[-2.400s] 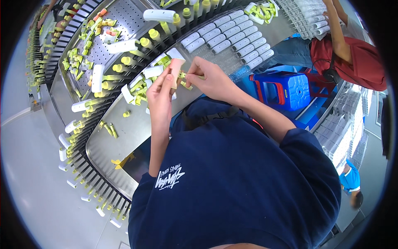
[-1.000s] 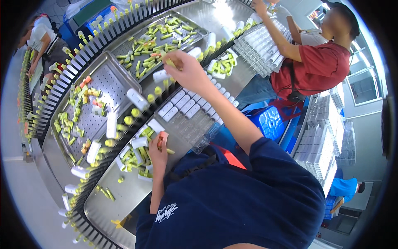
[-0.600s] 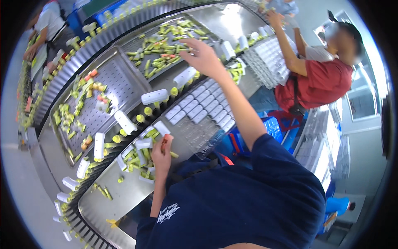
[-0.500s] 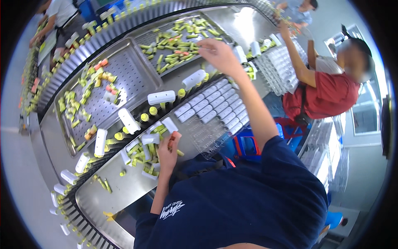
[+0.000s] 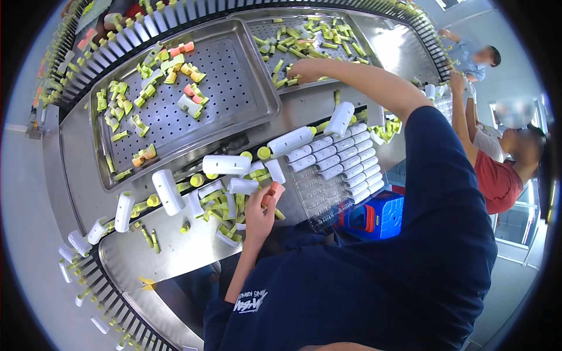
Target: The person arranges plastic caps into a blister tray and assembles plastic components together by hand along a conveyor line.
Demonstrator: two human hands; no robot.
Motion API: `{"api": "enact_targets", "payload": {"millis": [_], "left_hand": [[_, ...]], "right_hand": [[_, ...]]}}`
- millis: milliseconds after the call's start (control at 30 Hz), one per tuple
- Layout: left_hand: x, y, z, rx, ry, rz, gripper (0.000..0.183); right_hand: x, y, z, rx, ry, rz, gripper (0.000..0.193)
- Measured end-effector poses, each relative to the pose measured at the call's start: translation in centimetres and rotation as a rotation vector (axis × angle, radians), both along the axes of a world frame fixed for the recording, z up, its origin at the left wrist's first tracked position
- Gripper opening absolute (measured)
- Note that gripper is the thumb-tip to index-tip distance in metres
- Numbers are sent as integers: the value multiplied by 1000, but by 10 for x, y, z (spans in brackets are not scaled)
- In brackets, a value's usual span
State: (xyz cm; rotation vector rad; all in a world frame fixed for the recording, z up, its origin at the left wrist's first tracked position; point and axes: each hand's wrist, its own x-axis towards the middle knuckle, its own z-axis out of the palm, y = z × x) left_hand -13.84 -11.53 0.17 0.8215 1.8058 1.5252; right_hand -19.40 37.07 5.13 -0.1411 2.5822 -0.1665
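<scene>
My left hand [image 5: 259, 219] is closed round a salmon-orange plastic piece [image 5: 274, 191]. It is held just right of a heap of yellow-green pieces [image 5: 215, 205] and white casings on the steel table. My right arm stretches across to the far perforated tray [image 5: 266, 32], which holds loose yellow-green parts [image 5: 328, 45]. Over that tray's near left part, my right hand [image 5: 307, 70] has its fingers curled down among the parts; whatever they pinch is hidden. Nearer to me, rows of white oval casings [image 5: 333, 153] sit in a clear plastic blister tray [image 5: 313, 196].
A second perforated tray [image 5: 225, 76] at left carries yellow-green and orange pieces. Along the table curves a slatted conveyor [image 5: 93, 257] bearing white casings [image 5: 167, 192] and yellow-green parts. A blue stool [image 5: 383, 215] stands below the table. A co-worker in red [image 5: 497, 178] is at right.
My right hand has reached down into the far tray, its fingers now curled among the parts. My left hand keeps the orange piece beside the heap. The whole view has shifted.
</scene>
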Motion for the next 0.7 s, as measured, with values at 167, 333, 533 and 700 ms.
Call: {"api": "enact_targets", "payload": {"millis": [167, 333, 533, 700], "left_hand": [[-3, -8, 12, -19, -315, 96, 29], [-13, -8, 12, -15, -607, 195, 28], [-37, 3, 45, 283, -1376, 248, 39], [-34, -4, 54, 454, -1663, 177, 44]], "right_hand": [[-24, -21, -39, 0, 50, -157, 20], [-36, -20, -33, 31, -85, -32, 31], [-29, -8, -13, 293, 163, 38, 20], [-8, -44, 98, 237, 628, -206, 24]]}}
